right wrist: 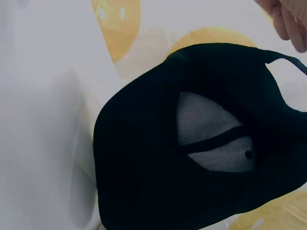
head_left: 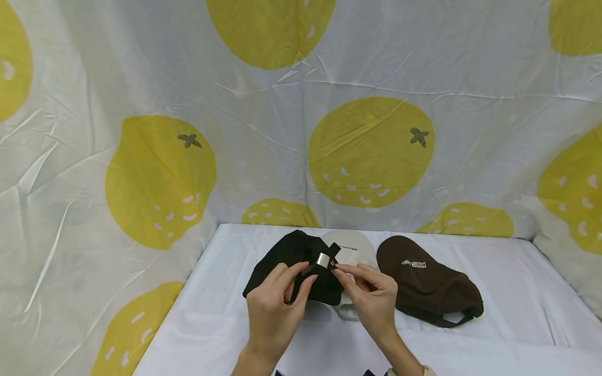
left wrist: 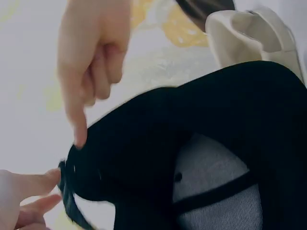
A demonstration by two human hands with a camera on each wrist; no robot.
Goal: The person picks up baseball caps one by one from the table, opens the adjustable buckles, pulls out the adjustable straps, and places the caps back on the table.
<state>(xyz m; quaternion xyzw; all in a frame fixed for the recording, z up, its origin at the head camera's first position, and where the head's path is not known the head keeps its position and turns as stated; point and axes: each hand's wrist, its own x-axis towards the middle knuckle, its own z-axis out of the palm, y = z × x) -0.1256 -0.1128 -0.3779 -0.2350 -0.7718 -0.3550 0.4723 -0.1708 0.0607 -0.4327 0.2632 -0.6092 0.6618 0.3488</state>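
A black cap (head_left: 287, 253) is held up over the table, its adjustment strap towards me. My left hand (head_left: 275, 303) pinches that strap between thumb and fingers, left of a silver metal buckle (head_left: 323, 260). On the buckle's other side, my right hand (head_left: 371, 295) pinches the strap near the cap's edge. Both wrist views look into the hollow of the black cap (right wrist: 134, 143), where a grey mesh lining (right wrist: 206, 120) and a dark seam tape show. Behind it lies a cream cap (head_left: 350, 241), partly hidden by the black cap and my hand.
A brown cap (head_left: 418, 271) with pale lettering lies to the right, its strap facing the near side. White cloth covers the table (head_left: 512, 292). A white curtain (head_left: 263, 151) with yellow lemon prints hangs behind and at both sides.
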